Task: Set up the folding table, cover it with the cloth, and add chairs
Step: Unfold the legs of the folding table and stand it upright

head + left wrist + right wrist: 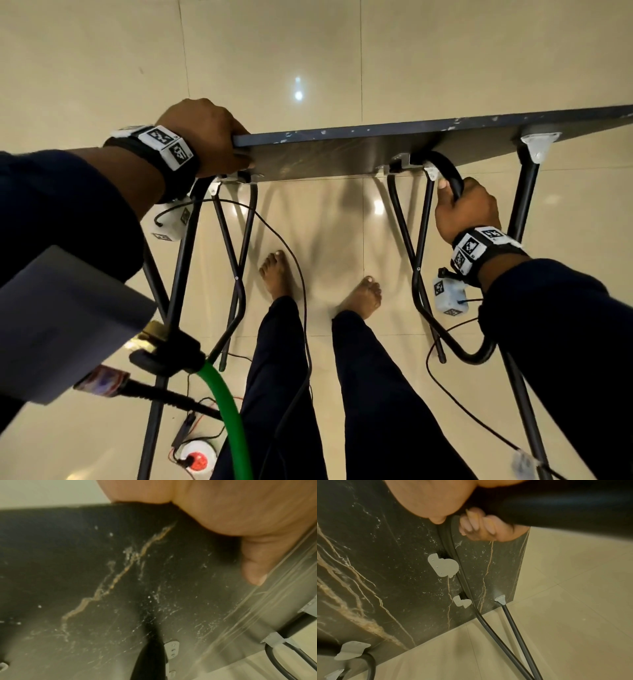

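The folding table (342, 156) hangs tilted in front of me, its dark marble-patterned board edge-on above the tiled floor. Its black tube legs (421, 240) are swung out below the board. My left hand (209, 137) grips the board's left end, fingers over the edge and thumb (254, 569) pressed on the marbled face (102, 574). My right hand (467, 209) grips the curved top of a black leg tube (450, 173) near the board's right end. In the right wrist view its fingers (479, 526) curl round that tube (464, 577) against the marbled face (385, 574). No cloth or chairs show.
My bare feet (277, 274) stand on the beige tiles (308, 51) between the leg frames. Thin black cables (301, 291) trail from both wrists. A green hose (233, 411), a white box (61, 322) and a red-and-white plug reel (197, 457) sit at the lower left.
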The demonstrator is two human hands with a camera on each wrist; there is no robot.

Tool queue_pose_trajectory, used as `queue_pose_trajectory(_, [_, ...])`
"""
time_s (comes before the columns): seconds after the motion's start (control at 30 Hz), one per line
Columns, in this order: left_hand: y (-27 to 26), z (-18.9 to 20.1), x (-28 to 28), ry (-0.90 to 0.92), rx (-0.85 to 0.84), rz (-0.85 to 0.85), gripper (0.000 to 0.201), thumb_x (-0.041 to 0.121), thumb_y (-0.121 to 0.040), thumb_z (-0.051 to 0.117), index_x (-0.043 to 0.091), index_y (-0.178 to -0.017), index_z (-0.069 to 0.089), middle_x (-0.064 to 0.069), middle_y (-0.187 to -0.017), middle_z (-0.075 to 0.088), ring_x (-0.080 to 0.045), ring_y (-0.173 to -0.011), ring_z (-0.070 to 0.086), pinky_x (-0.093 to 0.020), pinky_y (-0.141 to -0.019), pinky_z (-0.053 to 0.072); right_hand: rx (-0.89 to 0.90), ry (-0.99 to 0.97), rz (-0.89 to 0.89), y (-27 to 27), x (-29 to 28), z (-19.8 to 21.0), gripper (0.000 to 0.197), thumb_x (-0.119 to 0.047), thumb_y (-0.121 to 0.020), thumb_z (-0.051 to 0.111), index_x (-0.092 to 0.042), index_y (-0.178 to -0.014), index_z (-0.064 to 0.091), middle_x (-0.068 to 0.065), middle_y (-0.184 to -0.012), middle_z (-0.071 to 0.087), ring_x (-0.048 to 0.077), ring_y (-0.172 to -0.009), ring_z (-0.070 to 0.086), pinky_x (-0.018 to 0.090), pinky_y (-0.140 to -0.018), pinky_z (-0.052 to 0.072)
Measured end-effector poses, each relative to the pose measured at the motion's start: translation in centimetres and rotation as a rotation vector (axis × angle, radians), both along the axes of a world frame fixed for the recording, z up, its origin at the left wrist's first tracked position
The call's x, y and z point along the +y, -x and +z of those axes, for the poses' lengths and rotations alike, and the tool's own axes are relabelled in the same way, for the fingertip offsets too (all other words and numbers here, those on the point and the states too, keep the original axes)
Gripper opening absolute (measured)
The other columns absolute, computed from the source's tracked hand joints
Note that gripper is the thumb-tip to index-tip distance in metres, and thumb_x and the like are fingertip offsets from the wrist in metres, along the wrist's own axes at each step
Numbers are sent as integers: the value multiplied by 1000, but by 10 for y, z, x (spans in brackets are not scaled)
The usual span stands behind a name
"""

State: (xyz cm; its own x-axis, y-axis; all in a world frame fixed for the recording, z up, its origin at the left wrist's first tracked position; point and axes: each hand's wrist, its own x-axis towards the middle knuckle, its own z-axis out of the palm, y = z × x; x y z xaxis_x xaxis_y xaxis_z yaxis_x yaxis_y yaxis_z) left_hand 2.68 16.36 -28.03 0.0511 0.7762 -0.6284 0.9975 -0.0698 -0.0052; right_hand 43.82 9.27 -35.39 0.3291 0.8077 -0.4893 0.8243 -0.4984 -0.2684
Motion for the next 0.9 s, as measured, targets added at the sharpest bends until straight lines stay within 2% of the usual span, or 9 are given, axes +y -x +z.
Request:
queue_pose_trajectory(0.1, [0,1,-11,8,0,-26,38,52,-81,70,42,-118,71,5,-72,59,-25,-73,56,-31,-64,42,7,0,-7,0,-12,1,39,-51,-101,46,-13,-96,52,8,-82,53,29,-73,45,31,-68,35])
queue_pose_trajectory(0.43, [-2,1,-3,5,36,-15,37,48,-82,70,41,-119,71,1,-83,66,-27,-78,59,-32,-67,47,39,6,-35,3,-18,-2,38,-52,-100,47,-14,-94,50,7,-81,53,29,-72,47,31,-69,37])
queue_pose_trajectory(0.73, [-6,-1,6,16,66,-31,39,54,-81,71,40,-117,71,1,-82,64,-27,-77,59,-33,-67,48,42,-11,-40,4,-10,-3,41,-53,-100,46,-12,-96,53,7,-83,54,28,-75,46,32,-71,37])
queue_pose_trajectory(0.83, [-6,1,10,15,80,-21,39,56,-79,71,41,-114,72,3,-79,63,-26,-74,58,-32,-67,48,99,11,-10,5,-6,3,43,-53,-101,45,-11,-98,54,7,-82,55,29,-75,49,31,-70,36])
queue_pose_trajectory(0.9, [-3,0,10,18,77,-2,38,56,-77,72,42,-113,72,3,-78,64,-26,-73,59,-32,-67,49,175,66,12,-3,0,-1,50,-59,-100,42,-11,-95,55,5,-78,57,32,-78,57,32,-70,39])
